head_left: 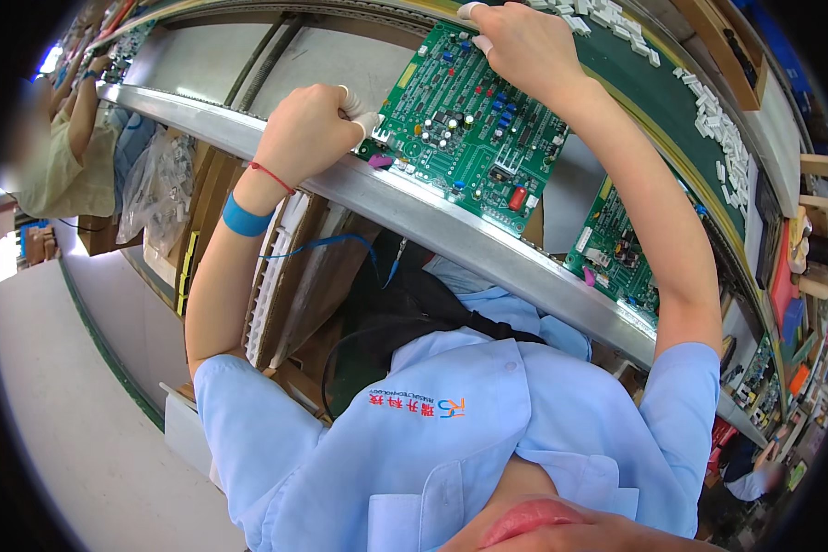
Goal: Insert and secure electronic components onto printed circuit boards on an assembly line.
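A green circuit board (469,129) crowded with blue, black and silver components lies tilted between a metal rail (414,212) and a dark green belt (672,101). My left hand (308,129), with white finger cots, pinches the board's near left corner by a purple clip (379,161). A blue wrist strap (244,219) and a red string sit on that wrist. My right hand (520,46) grips the board's far edge, also wearing finger cots.
A second green board (621,253) sits further right along the rail. Several small white parts (722,138) lie in rows on the belt. Cardboard boxes (285,267) and plastic bags stand under the bench. One co-worker (55,156) works at the left, another (754,478) at the lower right.
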`<state>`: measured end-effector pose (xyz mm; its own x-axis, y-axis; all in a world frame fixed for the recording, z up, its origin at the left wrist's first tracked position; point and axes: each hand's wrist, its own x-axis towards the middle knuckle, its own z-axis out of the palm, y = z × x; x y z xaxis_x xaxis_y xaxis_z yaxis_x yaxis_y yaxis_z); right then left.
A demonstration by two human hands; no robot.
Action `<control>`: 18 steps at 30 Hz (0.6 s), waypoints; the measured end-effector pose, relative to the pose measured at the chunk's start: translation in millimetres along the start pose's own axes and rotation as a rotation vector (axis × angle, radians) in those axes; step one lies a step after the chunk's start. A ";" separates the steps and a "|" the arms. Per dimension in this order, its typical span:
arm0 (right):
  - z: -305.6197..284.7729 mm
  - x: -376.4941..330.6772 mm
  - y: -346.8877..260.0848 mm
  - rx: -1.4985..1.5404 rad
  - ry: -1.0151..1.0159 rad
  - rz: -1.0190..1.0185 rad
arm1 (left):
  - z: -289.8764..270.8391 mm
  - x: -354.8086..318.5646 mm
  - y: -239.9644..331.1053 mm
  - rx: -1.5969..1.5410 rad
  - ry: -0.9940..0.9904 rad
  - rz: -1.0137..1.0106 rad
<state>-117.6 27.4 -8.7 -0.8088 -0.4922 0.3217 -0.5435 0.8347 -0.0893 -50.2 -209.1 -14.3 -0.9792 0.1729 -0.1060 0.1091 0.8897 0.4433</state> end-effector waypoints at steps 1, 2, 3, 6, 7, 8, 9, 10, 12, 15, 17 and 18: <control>-7.1 -1.5 -2.3 0.006 -0.052 0.042 | -1.9 0.6 2.2 0.011 -0.034 -0.036; -12.9 -5.4 -1.8 0.007 -0.049 0.046 | -2.5 1.9 3.0 0.015 -0.034 -0.033; -20.6 -11.1 1.4 0.035 0.046 0.007 | -4.6 2.3 4.4 0.055 -0.055 -0.009; -23.4 -34.7 37.5 0.084 0.188 -0.023 | -8.0 8.1 3.4 0.153 -0.111 0.014; -23.6 -45.5 54.6 0.110 0.233 -0.019 | -9.1 9.7 0.8 0.211 -0.147 0.006; -30.2 -59.8 68.3 0.193 0.204 0.063 | -8.1 9.3 -4.0 0.217 -0.149 0.013; -40.6 -76.1 77.9 0.277 0.178 0.146 | -7.4 7.0 -11.8 0.114 -0.116 0.017; -60.9 -96.5 88.7 0.239 0.122 0.276 | -2.7 13.2 -15.8 -0.001 -0.093 0.051; -78.4 -139.7 126.3 0.242 0.192 0.403 | 2.1 18.9 -29.6 -0.030 -0.208 0.005; -103.4 -220.1 198.0 0.128 0.311 0.569 | 4.7 10.0 -12.1 -0.249 -0.219 -0.060; -122.8 -287.3 256.9 0.071 0.390 0.711 | 5.2 8.3 -16.8 -0.363 -0.211 -0.090; -132.4 -323.1 283.3 0.007 0.432 0.834 | 3.9 13.8 -24.9 -0.299 -0.214 -0.047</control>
<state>19.5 455.6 -13.1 -0.7852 0.3994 0.4733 0.1712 0.8744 -0.4539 -65.8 -227.2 -30.3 -0.9205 0.2475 -0.3023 -0.0209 0.7415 0.6707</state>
